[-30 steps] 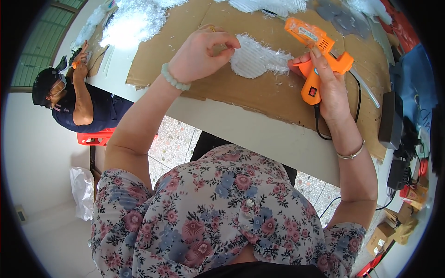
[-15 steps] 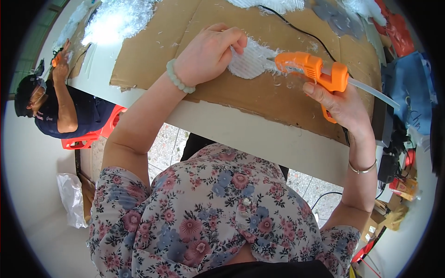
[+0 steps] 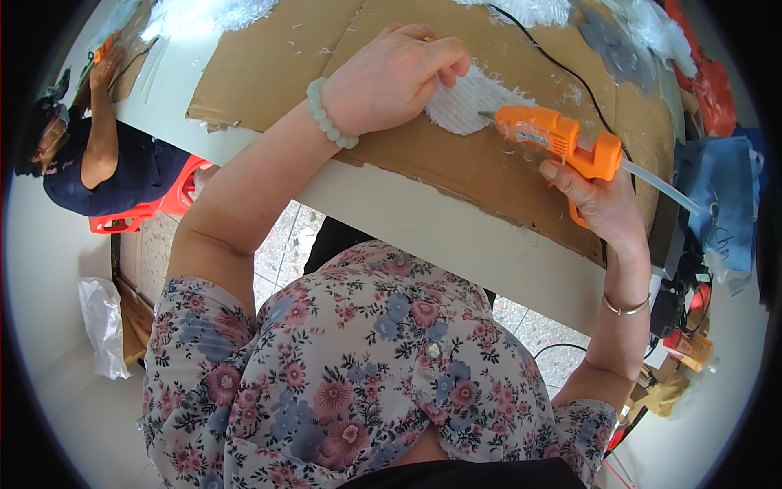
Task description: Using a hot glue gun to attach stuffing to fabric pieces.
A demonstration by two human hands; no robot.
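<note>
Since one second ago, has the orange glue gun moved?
Yes. The orange glue gun in the right hand swung from upright to level, its nozzle now at the white mesh piece on the cardboard.

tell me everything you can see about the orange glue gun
The glue gun is bright orange plastic, pistol-shaped, with a short metal nozzle at its left end. The right hand grips its handle, a finger near the trigger. It lies about level, nozzle pointing left and meeting the edge of the white fuzzy patch on the cardboard sheet. A clear glue stick juts from its back. Stray white fibres cling to its body.
</note>
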